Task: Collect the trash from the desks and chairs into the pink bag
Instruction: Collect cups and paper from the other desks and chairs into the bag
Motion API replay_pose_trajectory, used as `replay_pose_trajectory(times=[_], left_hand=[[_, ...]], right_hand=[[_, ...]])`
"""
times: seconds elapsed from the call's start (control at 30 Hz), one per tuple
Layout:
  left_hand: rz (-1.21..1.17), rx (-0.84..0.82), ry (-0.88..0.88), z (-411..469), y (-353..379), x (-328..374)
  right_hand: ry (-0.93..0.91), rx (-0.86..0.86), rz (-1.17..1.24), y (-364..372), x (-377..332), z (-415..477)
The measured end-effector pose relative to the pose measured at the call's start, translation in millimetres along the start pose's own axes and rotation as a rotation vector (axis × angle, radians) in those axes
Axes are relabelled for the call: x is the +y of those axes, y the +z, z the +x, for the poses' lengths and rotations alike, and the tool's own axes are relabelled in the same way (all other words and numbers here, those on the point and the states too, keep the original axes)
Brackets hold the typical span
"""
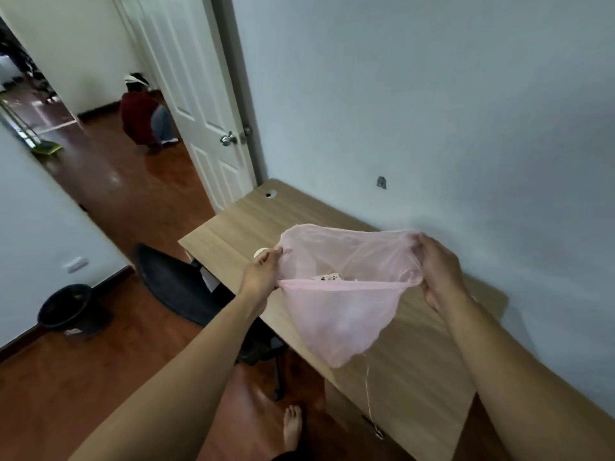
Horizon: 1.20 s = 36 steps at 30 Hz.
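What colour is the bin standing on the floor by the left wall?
The bin is black, seen best in the head view, its only view, at lower left.

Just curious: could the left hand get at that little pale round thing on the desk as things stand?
Probably yes: the round thing lies right beside the left hand, nothing between, but that hand grips the bag.

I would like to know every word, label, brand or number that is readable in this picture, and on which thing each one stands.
No text here can be read.
Dark bin on the floor: a pale label near its base, too blurred to read.
Pink bag: no print; the dark-spotted item inside is too small to tell.
Wall socket plate: no readable marks.
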<state>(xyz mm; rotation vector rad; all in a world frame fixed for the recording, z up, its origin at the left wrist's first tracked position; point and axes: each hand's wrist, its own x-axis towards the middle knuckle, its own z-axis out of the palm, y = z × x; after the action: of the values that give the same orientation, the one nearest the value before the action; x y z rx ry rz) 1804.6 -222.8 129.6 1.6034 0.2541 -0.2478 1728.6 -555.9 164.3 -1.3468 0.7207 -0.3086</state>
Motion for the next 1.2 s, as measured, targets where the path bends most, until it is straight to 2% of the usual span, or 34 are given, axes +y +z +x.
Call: replay_pose_trajectory(times=[0.1, 0.2, 0.23, 0.33, 0.47, 0.67, 0.77, 0.93, 1.13, 1.2], left_hand=[[0.052, -0.078, 0.029, 56, 6, 4], [0.148, -0.111, 0.010, 92, 10, 8], [0.150, -0.153, 0.007, 108, 10, 8], [0.115, -0.260, 0.013, 148, 14, 13], [0.145, -0.390, -0.008, 187, 7, 14], [0.259, -0.469, 0.003, 234, -13, -1], [0.266, -0.473, -0.006, 242, -19, -6], [0.297, -0.507, 0.033, 268, -34, -13], [0.407, -0.320, 0.071, 310, -59, -26], [0.571, -0.291, 0.046, 328, -65, -42]], right_hand=[[-0.025, 0.072, -0.131, 10, 15, 23], [0.031, 0.019, -0.452, 17, 29, 32], [0.109, 0.033, -0.492, 24, 31, 34], [0.386, 0.069, -0.395, 46, 36, 40], [0.488, 0.085, -0.583, 69, 41, 57], [0.358, 0.204, -0.733, 111, 43, 92], [0.272, 0.148, -0.745, 139, 40, 97], [0.216, 0.069, -0.955, 161, 61, 109], [0.186, 0.151, -0.846, 168, 57, 107], [0.184, 0.171, -0.817, 166, 55, 107]])
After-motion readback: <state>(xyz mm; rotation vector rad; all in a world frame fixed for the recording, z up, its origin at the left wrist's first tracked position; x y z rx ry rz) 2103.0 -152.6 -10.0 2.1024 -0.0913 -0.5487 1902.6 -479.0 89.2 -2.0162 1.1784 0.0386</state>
